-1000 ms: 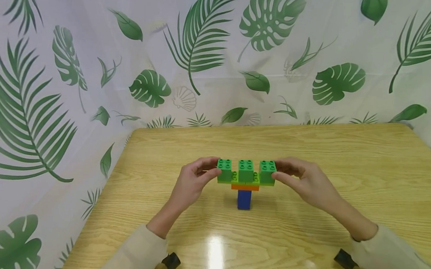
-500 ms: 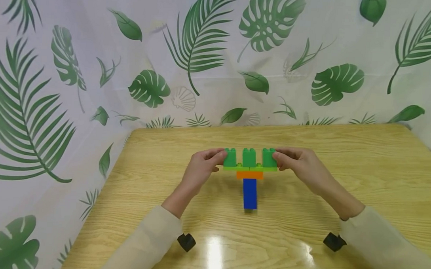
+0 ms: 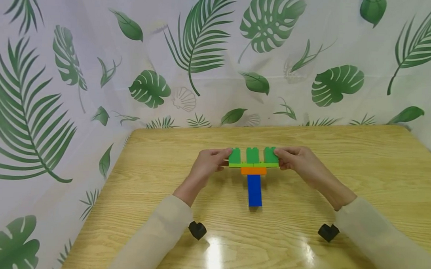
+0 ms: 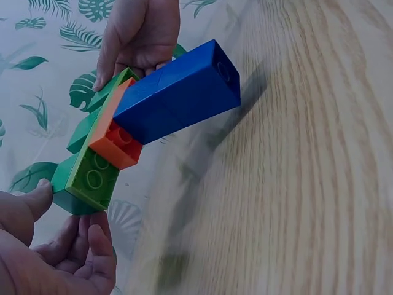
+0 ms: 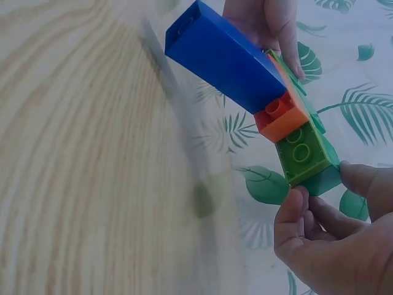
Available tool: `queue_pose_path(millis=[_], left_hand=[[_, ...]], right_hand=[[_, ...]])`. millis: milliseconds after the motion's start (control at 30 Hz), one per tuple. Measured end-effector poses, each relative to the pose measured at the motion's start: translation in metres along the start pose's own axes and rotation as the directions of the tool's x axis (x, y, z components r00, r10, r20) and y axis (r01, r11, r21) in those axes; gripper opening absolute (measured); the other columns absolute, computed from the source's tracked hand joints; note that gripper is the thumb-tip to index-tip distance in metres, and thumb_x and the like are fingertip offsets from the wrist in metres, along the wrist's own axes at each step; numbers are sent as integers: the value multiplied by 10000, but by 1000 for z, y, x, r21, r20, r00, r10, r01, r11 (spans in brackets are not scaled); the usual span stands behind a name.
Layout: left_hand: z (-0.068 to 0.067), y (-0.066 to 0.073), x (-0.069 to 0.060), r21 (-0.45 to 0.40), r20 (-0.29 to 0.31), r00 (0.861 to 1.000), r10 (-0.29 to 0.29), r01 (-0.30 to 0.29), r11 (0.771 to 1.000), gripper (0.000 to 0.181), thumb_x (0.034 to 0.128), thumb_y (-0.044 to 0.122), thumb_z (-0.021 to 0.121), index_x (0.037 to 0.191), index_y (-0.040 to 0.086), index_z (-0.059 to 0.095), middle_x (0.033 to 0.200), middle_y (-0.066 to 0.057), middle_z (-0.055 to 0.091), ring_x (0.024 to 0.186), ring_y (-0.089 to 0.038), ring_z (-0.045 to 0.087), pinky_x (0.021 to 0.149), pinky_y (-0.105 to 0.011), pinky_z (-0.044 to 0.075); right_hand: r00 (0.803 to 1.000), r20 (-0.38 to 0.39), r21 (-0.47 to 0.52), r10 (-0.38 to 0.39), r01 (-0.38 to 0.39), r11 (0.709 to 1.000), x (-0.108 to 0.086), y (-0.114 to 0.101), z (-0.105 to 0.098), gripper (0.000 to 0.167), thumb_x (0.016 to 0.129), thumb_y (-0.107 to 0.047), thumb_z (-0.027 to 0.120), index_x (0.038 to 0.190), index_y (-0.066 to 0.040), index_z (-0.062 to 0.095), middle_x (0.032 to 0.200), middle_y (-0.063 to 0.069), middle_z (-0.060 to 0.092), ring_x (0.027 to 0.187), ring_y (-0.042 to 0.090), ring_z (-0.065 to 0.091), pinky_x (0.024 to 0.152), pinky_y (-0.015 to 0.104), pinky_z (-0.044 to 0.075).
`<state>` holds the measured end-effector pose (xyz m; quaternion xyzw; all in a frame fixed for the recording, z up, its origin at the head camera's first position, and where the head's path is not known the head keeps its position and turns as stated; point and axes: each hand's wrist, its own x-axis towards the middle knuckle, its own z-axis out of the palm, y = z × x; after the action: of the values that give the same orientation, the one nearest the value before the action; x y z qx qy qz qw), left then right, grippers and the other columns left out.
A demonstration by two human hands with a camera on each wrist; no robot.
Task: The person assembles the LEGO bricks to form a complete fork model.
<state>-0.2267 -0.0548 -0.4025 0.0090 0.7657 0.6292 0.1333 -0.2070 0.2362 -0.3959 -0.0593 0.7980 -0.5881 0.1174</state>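
Observation:
Both hands hold one toy building-brick model between them. Three green bricks (image 3: 252, 155) stand in a row on a lime-green strip (image 3: 236, 165). Beneath the strip's middle sits an orange brick (image 3: 253, 171), and a blue column (image 3: 254, 191) extends below it. My left hand (image 3: 211, 164) pinches the left end brick; my right hand (image 3: 300, 161) pinches the right end one. In the left wrist view the hollow underside of the blue column (image 4: 178, 92) shows, off the tabletop. The model is tilted, its column pointing toward the near side in the head view.
A wooden table (image 3: 157, 156) spreads under the hands. Behind it and to the left hangs a white cloth (image 3: 210, 83) printed with green leaves. A small black object (image 3: 198, 230) is by the left sleeve, another black object (image 3: 328, 232) by the right one.
The hands have raised the model and tipped it back, so more of the blue column's front shows. It has also shifted slightly right. Both hands keep their hold on the ends.

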Motion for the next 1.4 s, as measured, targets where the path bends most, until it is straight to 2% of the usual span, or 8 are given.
queue_pose_path(millis=[167,400,600,833,967,1100,1267,1400], left_hand=[[2,-2,6,22,-1,1000,-27,27,999,442,1007,419,677,1239,50,754,1155,-68,738,1001,-224,698,923,-400,548],[5,-6,12,65,-23,998,-62,64,996,423,1003,415,685,1173,40,781,1099,-69,742,995,-315,689,881,-382,534],[6,-10,13,80,-35,998,-50,53,995,395,1004,380,696,1119,15,795,1059,-93,761,945,-309,721,841,-367,561],[10,-11,14,81,-74,995,-62,67,994,372,992,337,723,1050,-22,799,944,-115,763,833,-228,725,815,-370,592],[13,-11,16,78,-111,990,-85,94,993,359,976,316,747,1047,-33,793,948,-117,763,810,-225,753,828,-349,592],[16,-13,19,74,-136,986,-95,106,992,347,960,288,769,1041,-49,786,982,-143,767,823,-243,768,815,-340,595],[17,-21,22,145,-154,986,-60,82,986,347,953,294,777,1035,-42,794,937,-139,772,777,-230,769,766,-311,599],[20,-25,22,168,-164,986,-29,57,984,315,946,275,786,999,-35,805,881,-124,772,733,-219,765,720,-306,601]], right_hand=[[1000,6,12,15,-15,1000,5,6,0,520,1091,-346,545,1348,103,595,970,54,635,927,210,610,880,303,551],[999,34,38,16,-17,999,11,15,0,499,1093,-316,548,1282,140,620,909,68,629,866,206,612,834,317,557],[998,35,45,58,-60,997,15,22,1,494,1093,-310,549,1259,148,635,909,67,646,853,193,630,810,309,566],[996,-25,36,90,-89,995,18,26,7,484,1070,-276,603,1261,167,639,883,58,685,773,151,676,749,307,593],[993,-79,20,92,-91,996,18,27,12,460,1052,-243,638,1246,173,648,825,54,713,698,138,696,706,317,604],[991,-115,-36,64,-69,997,17,27,16,423,1049,-209,641,1211,180,665,791,67,728,671,150,705,685,325,606],[991,-133,-90,31,-43,995,17,29,19,378,1039,-168,651,1211,168,674,868,106,749,683,147,706,663,302,601],[990,-141,-117,28,-45,992,17,31,19,366,1035,-160,656,1206,163,680,887,110,753,678,137,699,646,279,591]])
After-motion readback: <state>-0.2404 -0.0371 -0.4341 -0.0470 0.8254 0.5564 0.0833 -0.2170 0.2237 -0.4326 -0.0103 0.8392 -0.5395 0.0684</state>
